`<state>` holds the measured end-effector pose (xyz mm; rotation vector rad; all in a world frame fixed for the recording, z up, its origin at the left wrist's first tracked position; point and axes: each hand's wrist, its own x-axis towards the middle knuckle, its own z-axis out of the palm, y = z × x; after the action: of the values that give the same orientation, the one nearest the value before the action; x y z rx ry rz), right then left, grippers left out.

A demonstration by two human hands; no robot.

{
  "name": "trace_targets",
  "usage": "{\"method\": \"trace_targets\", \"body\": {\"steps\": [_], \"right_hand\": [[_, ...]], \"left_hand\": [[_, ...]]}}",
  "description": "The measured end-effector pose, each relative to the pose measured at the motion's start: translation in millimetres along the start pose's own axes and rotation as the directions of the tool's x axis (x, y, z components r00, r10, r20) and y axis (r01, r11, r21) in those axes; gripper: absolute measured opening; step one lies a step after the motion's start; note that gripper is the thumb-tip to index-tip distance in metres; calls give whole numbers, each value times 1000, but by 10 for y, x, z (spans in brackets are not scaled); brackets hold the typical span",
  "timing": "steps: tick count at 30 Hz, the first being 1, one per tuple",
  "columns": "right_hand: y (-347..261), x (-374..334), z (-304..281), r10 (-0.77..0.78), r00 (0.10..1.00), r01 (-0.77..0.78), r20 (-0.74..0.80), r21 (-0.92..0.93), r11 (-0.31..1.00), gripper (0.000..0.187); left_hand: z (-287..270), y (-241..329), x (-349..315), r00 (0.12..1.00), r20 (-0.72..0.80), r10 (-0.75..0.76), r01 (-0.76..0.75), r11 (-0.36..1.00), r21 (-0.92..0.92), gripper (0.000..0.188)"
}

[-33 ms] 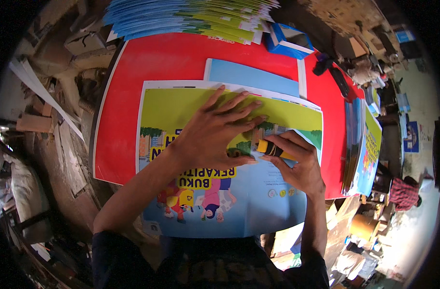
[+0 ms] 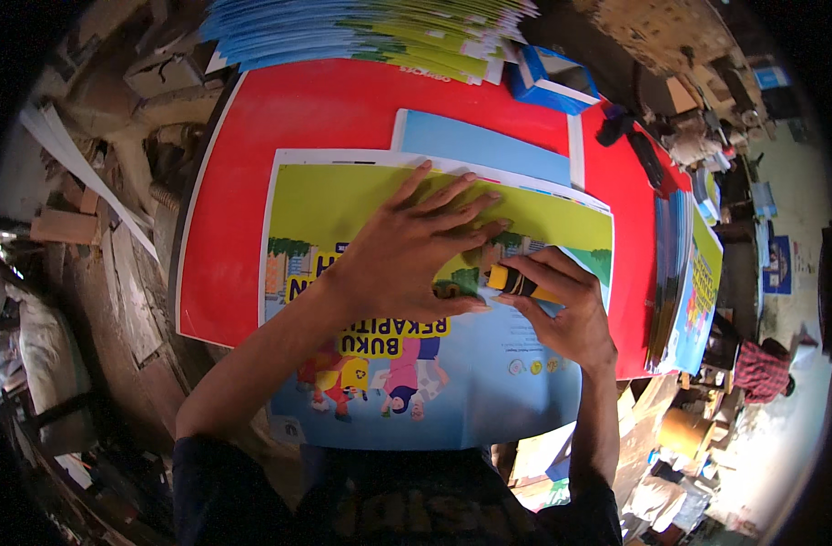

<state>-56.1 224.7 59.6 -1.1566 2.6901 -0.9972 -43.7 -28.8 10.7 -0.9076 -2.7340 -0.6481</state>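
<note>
A large printed cover sheet (image 2: 516,400), green above and blue below, lies upside down to me on a red board. My left hand (image 2: 425,241) rests on it palm down, fingers spread across the green area and thumb stretched to the right. My right hand (image 2: 566,305) is closed around a small yellow tool with a black middle (image 2: 518,280), near the sheet's middle right and just right of my left thumb. Its far end and any working tip are hidden, so its exact kind cannot be told. A light blue sheet (image 2: 480,146) shows from under the cover's far edge.
The red board (image 2: 316,105) carries a tall fanned stack of printed sheets (image 2: 361,36) at the back and a blue box (image 2: 552,77) beside it. Another stack of covers (image 2: 680,291) is on the right. Dark objects (image 2: 639,146) lie behind it. A person (image 2: 762,371) is at far right.
</note>
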Motion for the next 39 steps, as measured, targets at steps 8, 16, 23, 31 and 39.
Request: {"method": "trace_targets", "body": {"steps": [8,16,23,31,39], "right_hand": [[1,95,54,4,996,-2,91,-22,1000,48],[12,154,98,256,964,-267,77,321,909,31],[-26,79,43,74,994,-79,85,53,995,40],[114,-105,209,-309,945,277,-105,-244,929,50],[106,-22,183,31,992,-27,-123,29,999,39]], "left_hand": [[95,-20,-28,1000,-22,13,-13,1000,-5,87],[82,2,11,1000,-14,-3,3,1000,3,102],[52,1,18,999,-37,-16,15,999,-33,114],[16,5,19,1000,-15,-7,7,1000,2,123],[-16,33,46,999,39,12,-12,1000,4,130]]}}
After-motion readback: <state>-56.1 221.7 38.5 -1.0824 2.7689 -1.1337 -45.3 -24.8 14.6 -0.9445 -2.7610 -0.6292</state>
